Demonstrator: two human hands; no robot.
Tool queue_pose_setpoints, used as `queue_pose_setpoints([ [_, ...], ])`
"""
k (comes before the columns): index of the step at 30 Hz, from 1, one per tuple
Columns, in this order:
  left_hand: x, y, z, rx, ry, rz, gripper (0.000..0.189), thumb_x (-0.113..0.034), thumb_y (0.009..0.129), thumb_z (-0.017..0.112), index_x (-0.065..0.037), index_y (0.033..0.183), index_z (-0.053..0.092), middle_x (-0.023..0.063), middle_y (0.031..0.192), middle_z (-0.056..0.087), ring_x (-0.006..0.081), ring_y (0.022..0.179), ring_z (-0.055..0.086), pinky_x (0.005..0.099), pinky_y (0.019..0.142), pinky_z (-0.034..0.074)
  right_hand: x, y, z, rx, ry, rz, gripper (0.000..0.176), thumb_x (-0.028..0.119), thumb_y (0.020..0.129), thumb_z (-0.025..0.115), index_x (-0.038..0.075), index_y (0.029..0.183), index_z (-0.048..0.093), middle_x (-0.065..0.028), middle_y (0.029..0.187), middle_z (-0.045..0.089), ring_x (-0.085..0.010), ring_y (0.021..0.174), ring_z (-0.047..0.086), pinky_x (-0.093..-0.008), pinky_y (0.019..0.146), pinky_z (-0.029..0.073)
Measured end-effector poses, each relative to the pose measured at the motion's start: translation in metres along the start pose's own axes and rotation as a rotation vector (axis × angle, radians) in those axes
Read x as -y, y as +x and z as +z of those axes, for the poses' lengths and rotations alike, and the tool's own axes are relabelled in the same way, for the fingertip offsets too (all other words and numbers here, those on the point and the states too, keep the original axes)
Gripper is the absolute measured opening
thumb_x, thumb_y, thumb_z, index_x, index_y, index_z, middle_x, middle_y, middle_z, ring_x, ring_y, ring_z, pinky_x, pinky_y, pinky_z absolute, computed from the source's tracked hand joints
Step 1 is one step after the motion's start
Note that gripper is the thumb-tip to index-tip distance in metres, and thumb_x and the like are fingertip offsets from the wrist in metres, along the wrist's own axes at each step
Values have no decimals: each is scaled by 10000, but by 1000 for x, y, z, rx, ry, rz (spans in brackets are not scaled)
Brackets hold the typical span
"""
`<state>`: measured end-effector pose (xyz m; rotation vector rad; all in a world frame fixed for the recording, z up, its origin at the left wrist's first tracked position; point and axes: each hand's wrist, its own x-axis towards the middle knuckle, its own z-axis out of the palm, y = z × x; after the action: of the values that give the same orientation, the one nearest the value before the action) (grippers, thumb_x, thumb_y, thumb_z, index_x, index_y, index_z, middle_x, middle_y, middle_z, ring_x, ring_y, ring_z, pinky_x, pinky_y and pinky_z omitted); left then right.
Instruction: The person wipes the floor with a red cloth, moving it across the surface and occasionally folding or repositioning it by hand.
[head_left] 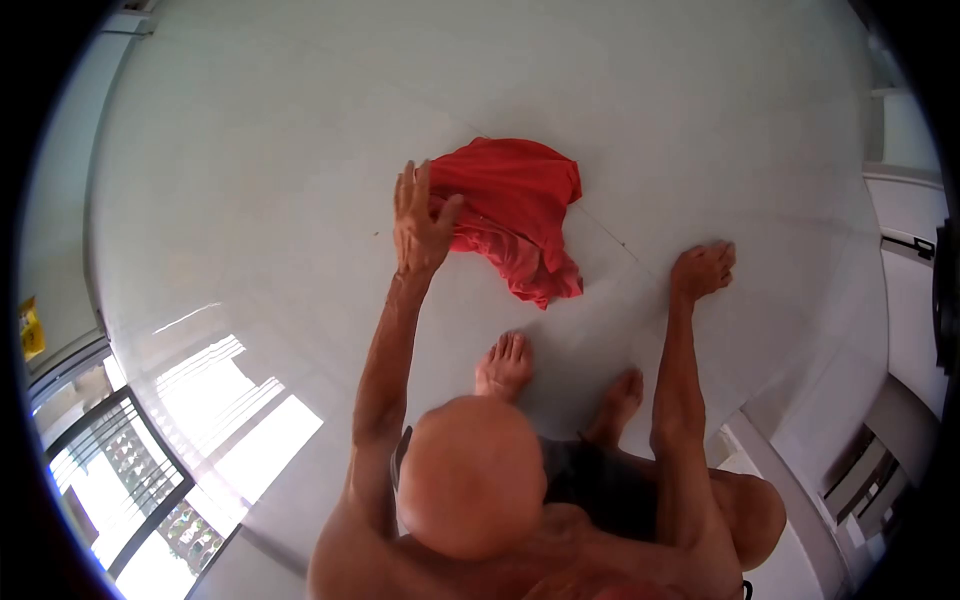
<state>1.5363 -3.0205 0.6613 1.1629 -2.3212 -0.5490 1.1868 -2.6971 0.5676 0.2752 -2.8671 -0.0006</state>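
Observation:
A crumpled red cloth (pixel 510 185) lies on the pale floor in front of me, its lower edge bunched into folds. My left hand (pixel 422 228) is at the cloth's left edge, palm down, with fingers stretched and thumb apart; it covers a little of the fabric without gripping it. Off to the right, apart from the cloth, my right hand (pixel 703 270) is low over or on the floor. Its fingers are curled together, and whatever they may hold is hidden.
My bare feet (pixel 505 368) are just below the cloth. Small dark specks (pixel 624 245) dot the glossy floor (pixel 300 140). A barred window or door (pixel 120 480) at lower left throws bright reflections. Pale cabinet-like furniture (pixel 905 215) lines the right side.

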Motion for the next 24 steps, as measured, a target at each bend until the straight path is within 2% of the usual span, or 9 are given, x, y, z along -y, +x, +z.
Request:
queue_pose_setpoints([
  [5, -43, 43, 3, 298, -94, -387, 938, -385, 828, 904, -23, 1576, 470, 304, 1613, 420, 488, 1480, 410, 572, 1128, 470, 1, 2, 4, 7, 22, 15, 473, 181, 1031, 554, -29, 1455, 557, -193, 1598, 501, -324, 1504, 426, -528, 1173, 336],
  [8, -46, 37, 27, 329, 69, -378, 887, -350, 778, 931, -4, 1500, 551, 287, 1472, 573, 442, 1355, 549, 554, 1082, 503, 4, -1, 7, -35, 30, -2, 477, 184, 1013, 579, -37, 1435, 565, -195, 1590, 496, -335, 1500, 421, -537, 1173, 321],
  [11, -33, 45, 31, 510, -278, -618, 739, -260, 781, 911, 37, 1393, 623, 254, 1262, 705, 369, 1172, 683, 506, 986, 566, 9, -2, 9, -55, 29, -18, 479, 187, 1003, 599, -41, 1423, 569, -194, 1589, 488, -338, 1502, 412, -544, 1176, 309],
  [12, -26, 49, 23, 639, -639, -725, 573, -180, 828, 860, 70, 1306, 665, 202, 1101, 755, 300, 987, 745, 446, 882, 617, 12, -3, 4, -55, 20, -22, 480, 187, 1001, 604, -40, 1422, 569, -193, 1590, 486, -338, 1503, 409, -544, 1177, 307],
  [15, -21, 57, -10, 474, -1206, -907, 466, -135, 880, 821, 81, 1266, 676, 187, 1119, 747, 268, 960, 745, 410, 841, 634, 12, -5, 5, -64, -17, -35, 481, 184, 994, 623, -38, 1417, 571, -189, 1593, 479, -339, 1505, 400, -542, 1180, 300],
  [16, -27, 62, -25, 395, -1317, -912, 429, -118, 894, 808, 83, 1252, 681, 181, 1119, 747, 261, 952, 746, 403, 832, 639, 10, -5, 6, -70, -3, -33, 480, 179, 991, 628, -36, 1415, 569, -187, 1592, 477, -339, 1504, 401, -542, 1179, 300],
  [19, -63, 83, -94, 119, -1166, -681, 395, -101, 890, 814, 62, 1232, 700, 166, 1113, 752, 244, 946, 744, 393, 820, 639, 12, -3, 1, -73, 38, -35, 475, 165, 983, 639, -31, 1409, 562, -182, 1591, 474, -340, 1500, 403, -540, 1176, 299],
  [22, -97, 93, -127, 21, -707, -427, 419, -145, 892, 828, 9, 1262, 706, 137, 1141, 754, 206, 936, 728, 349, 816, 623, 15, -4, -7, -48, 30, -28, 470, 155, 983, 636, -28, 1407, 552, -180, 1588, 475, -336, 1500, 403, -536, 1175, 299],
  [24, -94, 84, -102, 40, -438, -240, 455, -181, 885, 851, 14, 1267, 701, 150, 1157, 744, 233, 972, 726, 357, 838, 618, 18, -3, -12, -26, 11, -21, 468, 157, 986, 629, -28, 1409, 545, -180, 1588, 475, -334, 1502, 402, -535, 1175, 300],
])
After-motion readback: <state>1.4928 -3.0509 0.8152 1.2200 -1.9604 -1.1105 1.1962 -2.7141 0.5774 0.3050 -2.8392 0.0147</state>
